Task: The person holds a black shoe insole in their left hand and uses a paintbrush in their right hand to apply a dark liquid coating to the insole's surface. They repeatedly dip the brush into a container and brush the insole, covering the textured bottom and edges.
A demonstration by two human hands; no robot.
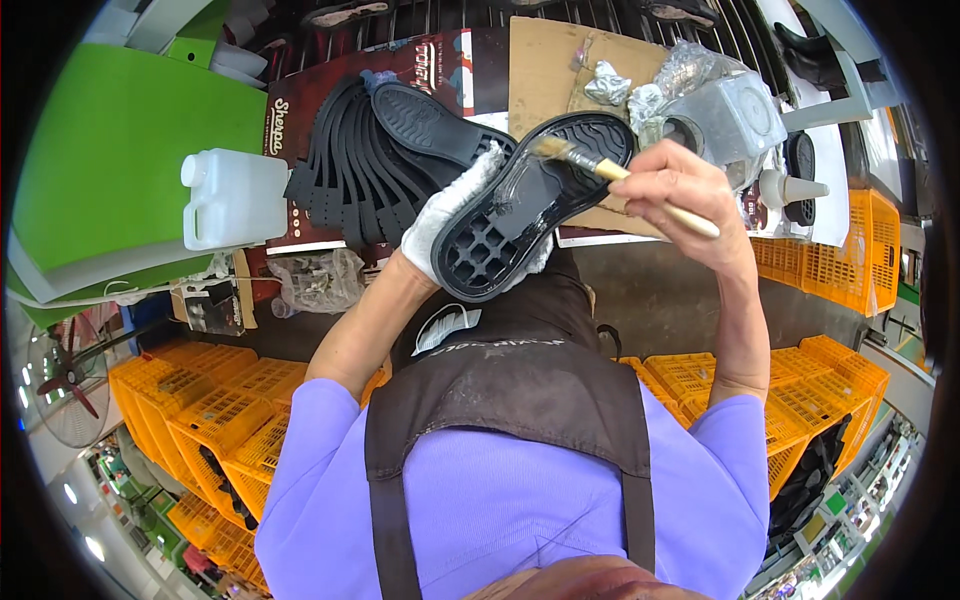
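The left hand (pixel 445 215), wearing a white glove, is cupping upward with its forearm raised. The bare right hand (pixel 680 195) is pinching closed in a fingertip grip, wrist bent inward

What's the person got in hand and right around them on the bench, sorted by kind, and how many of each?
Black shoe sole in the gloved left hand: 1
Brush in the right hand: 1
Fanned stack of black soles: 1 stack, too overlapped to count singly
White plastic jug: 1
Grey metal can: 1
Total: 5
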